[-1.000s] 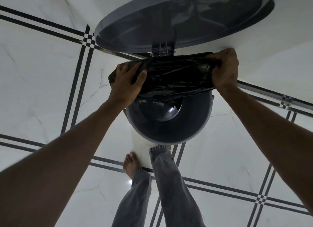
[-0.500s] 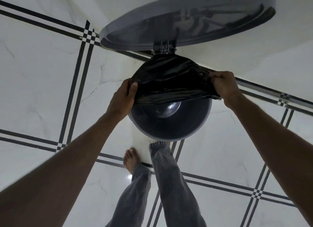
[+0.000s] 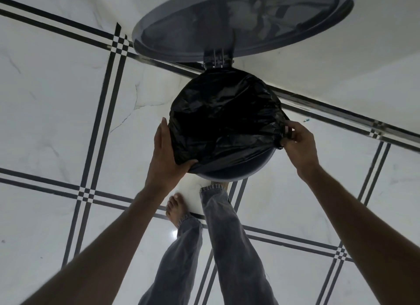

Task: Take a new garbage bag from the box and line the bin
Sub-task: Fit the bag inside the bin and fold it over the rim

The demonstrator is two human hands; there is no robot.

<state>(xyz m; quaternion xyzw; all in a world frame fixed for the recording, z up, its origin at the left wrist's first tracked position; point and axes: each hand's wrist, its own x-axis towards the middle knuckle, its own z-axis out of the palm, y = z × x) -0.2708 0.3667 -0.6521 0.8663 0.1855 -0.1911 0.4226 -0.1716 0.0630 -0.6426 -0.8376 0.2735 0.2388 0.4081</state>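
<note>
A black garbage bag (image 3: pixel 223 120) is stretched across nearly the whole mouth of the round grey bin (image 3: pixel 229 174), of which only the near rim shows. The bin's lid (image 3: pixel 241 22) stands raised on its hinge at the far side. My left hand (image 3: pixel 167 154) presses flat against the bin's left side, its thumb hooked over the bag's near edge. My right hand (image 3: pixel 298 143) pinches the bag's edge at the bin's right rim. The box of bags is out of view.
The bin stands on a white marble floor (image 3: pixel 56 104) with black inlay lines, close to a white wall (image 3: pixel 341 72) behind it. My legs in grey jeans (image 3: pixel 229 236) and a bare foot (image 3: pixel 176 210) stand just in front of the bin.
Both hands pulled the bag's edge from the far rim toward me. The bag, which covered only the far half of the opening, now covers almost all of it.
</note>
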